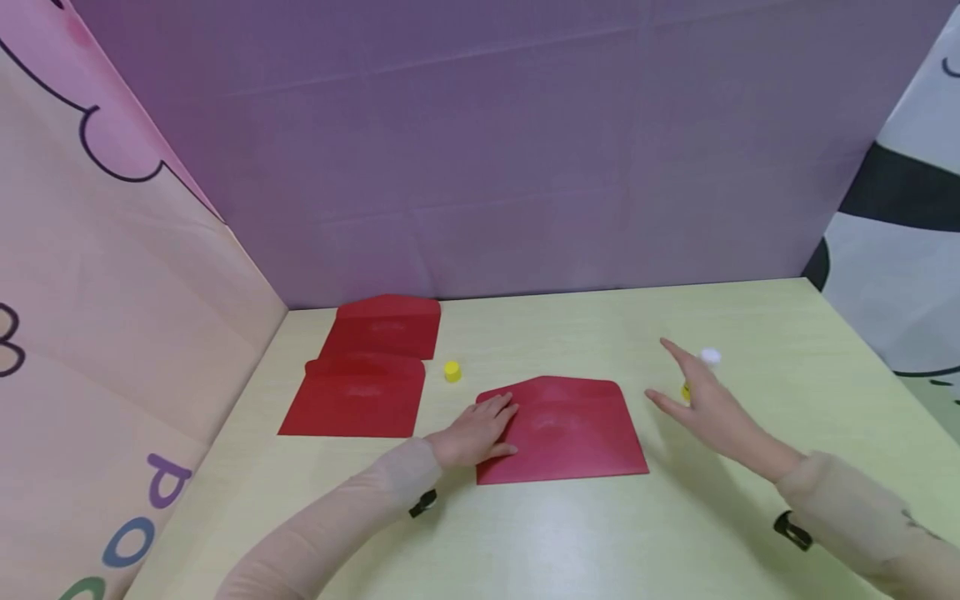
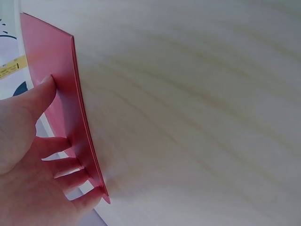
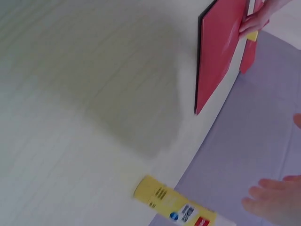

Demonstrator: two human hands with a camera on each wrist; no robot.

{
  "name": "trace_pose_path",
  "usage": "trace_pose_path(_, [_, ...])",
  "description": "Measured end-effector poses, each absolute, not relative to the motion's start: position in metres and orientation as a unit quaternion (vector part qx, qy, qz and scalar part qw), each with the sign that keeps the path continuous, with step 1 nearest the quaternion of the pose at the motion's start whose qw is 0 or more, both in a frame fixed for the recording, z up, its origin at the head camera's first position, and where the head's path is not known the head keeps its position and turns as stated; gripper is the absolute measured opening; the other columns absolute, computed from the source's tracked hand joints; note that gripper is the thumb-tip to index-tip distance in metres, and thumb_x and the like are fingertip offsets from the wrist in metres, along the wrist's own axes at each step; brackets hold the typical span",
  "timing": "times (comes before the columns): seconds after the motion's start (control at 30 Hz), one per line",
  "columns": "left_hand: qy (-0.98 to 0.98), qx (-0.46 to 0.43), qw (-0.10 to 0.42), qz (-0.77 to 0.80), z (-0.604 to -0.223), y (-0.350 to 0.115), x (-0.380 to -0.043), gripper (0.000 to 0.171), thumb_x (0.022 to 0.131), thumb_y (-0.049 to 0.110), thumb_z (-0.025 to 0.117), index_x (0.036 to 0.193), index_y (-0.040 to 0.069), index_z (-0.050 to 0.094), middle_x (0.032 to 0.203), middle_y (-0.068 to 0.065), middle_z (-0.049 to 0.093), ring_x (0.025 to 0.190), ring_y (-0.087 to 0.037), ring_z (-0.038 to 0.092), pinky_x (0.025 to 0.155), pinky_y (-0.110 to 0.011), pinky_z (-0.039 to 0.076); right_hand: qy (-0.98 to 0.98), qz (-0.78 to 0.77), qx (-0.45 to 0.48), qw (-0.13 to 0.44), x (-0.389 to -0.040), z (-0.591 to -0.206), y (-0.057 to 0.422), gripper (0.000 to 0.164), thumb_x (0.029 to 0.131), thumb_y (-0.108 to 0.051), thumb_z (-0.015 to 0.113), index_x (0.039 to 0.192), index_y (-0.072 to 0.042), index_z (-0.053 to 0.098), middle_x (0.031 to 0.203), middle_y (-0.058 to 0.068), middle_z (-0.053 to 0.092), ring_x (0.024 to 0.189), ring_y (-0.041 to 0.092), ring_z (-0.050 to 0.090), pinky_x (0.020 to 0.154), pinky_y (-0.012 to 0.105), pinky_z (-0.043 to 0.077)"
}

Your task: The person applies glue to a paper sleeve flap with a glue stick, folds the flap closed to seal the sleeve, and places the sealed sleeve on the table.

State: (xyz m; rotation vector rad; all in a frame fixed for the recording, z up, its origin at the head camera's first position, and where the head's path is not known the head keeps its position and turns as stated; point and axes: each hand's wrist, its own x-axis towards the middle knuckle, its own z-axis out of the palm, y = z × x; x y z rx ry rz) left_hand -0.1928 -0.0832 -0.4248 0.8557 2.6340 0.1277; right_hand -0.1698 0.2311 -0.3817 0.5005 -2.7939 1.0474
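Observation:
A red envelope [image 1: 573,429] lies on the table in front of me, its flap toward the back. My left hand [image 1: 472,435] rests on its left edge; in the left wrist view the fingers touch that edge and the thumb lies on the red paper [image 2: 44,52]. My right hand [image 1: 708,408] hovers to the right of the envelope, thumb and fingers spread, holding nothing. Partly hidden behind it is a glue stick [image 1: 709,357], which shows as a yellow tube [image 3: 171,202] with printed labels in the right wrist view.
Two more red envelopes [image 1: 352,396] lie at the left, one behind the other, the rear one [image 1: 382,333] close to the purple backdrop [image 1: 480,167]. A small yellow cap [image 1: 452,372] sits between them and the middle envelope. Printed cloth walls [image 1: 112,292] flank the table [image 1: 525,542].

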Motion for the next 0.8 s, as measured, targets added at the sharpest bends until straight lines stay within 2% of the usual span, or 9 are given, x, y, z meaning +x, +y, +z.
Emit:
trace_pose_path(0.13, [0.934, 0.302, 0.186, 0.049, -0.424, -0.083, -0.194, 0.071, 0.082, 0.04, 0.058, 0.139, 0.009, 0.028, 0.145, -0.007, 0.021, 0.132, -0.021, 0.018, 0.103, -0.041, 0.027, -0.922, 0.335, 0.195, -0.007, -0.173, -0.387, 0.219, 0.08, 0.082, -0.025, 0.063, 0.14, 0.001, 0.013, 0.14, 0.024, 0.022, 0.124, 0.043, 0.025, 0.095, 0.056, 0.028])
trace_pose_path(0.4, [0.934, 0.3, 0.185, 0.055, -0.419, -0.081, -0.197, 0.069, 0.08, 0.039, 0.061, 0.135, 0.007, 0.034, 0.141, -0.009, 0.027, 0.129, -0.022, 0.024, 0.1, -0.042, 0.03, -0.93, 0.283, 0.22, -0.082, -0.184, -0.401, 0.2, 0.078, 0.08, -0.022, 0.065, 0.138, 0.003, 0.019, 0.137, 0.024, 0.03, 0.123, 0.042, 0.029, 0.094, 0.052, 0.034])
trace_pose_path(0.6, [0.936, 0.296, 0.184, 0.056, -0.421, -0.08, -0.202, 0.069, 0.079, 0.041, 0.062, 0.134, 0.007, 0.036, 0.139, -0.009, 0.03, 0.127, -0.022, 0.027, 0.1, -0.042, 0.03, -0.931, 0.249, 0.246, -0.105, -0.194, -0.413, 0.194, 0.08, 0.076, -0.022, 0.069, 0.135, 0.006, 0.024, 0.135, 0.024, 0.033, 0.122, 0.041, 0.03, 0.092, 0.049, 0.037])
trace_pose_path(0.8, [0.938, 0.299, 0.167, 0.058, -0.418, -0.079, -0.203, 0.067, 0.076, 0.041, 0.064, 0.129, 0.007, 0.042, 0.134, -0.009, 0.035, 0.122, -0.022, 0.032, 0.099, -0.037, 0.033, -0.931, 0.225, 0.266, -0.113, -0.202, -0.42, 0.193, 0.08, 0.075, -0.022, 0.07, 0.134, 0.007, 0.025, 0.137, 0.026, 0.028, 0.124, 0.046, 0.023, 0.095, 0.056, 0.029])
